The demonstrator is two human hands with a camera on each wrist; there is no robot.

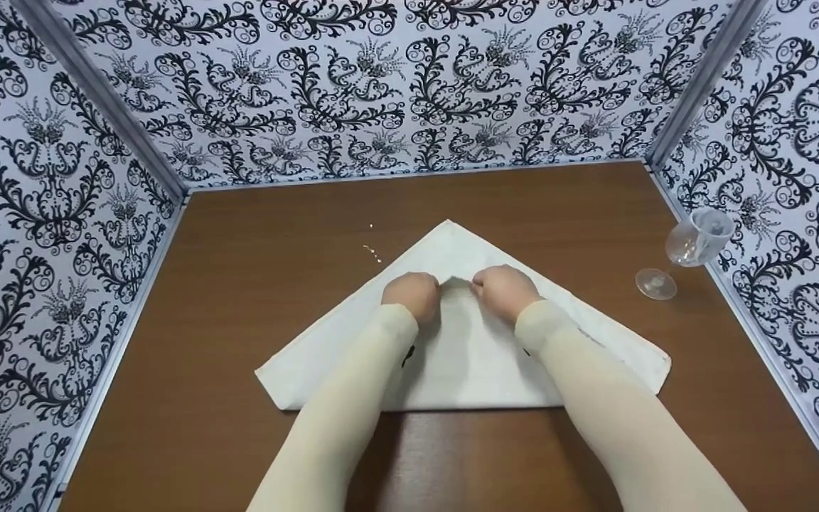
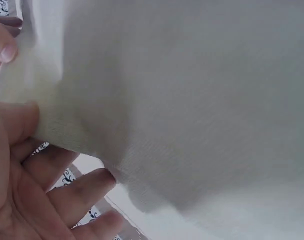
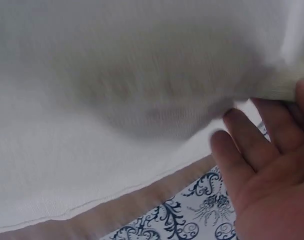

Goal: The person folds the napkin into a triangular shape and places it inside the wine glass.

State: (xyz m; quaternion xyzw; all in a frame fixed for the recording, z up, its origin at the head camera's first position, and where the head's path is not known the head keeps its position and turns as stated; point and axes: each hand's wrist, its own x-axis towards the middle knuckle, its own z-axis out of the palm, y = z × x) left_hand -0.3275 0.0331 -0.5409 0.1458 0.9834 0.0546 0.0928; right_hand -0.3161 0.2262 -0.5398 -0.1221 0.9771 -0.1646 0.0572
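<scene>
A white cloth point(image 1: 466, 370) lies folded into a broad triangle on the brown table, its point toward the back wall. Both hands hold a lifted edge of its upper layer near the middle. My left hand point(image 1: 413, 295) pinches that edge between thumb and forefinger; in the left wrist view the other fingers point(image 2: 87, 192) spread below the cloth point(image 2: 207, 115). A short way to the right, my right hand point(image 1: 505, 290) pinches the same edge. The right wrist view shows its remaining fingers point(image 3: 247, 145) under the raised cloth point(image 3: 117, 115).
A clear stemmed glass point(image 1: 697, 238) stands at the right side of the table point(image 1: 274, 235), near the patterned right wall point(image 1: 800, 235). Small white specks point(image 1: 372, 252) dot the wood left of the cloth's point. Patterned walls point(image 1: 381, 85) border the back and both sides.
</scene>
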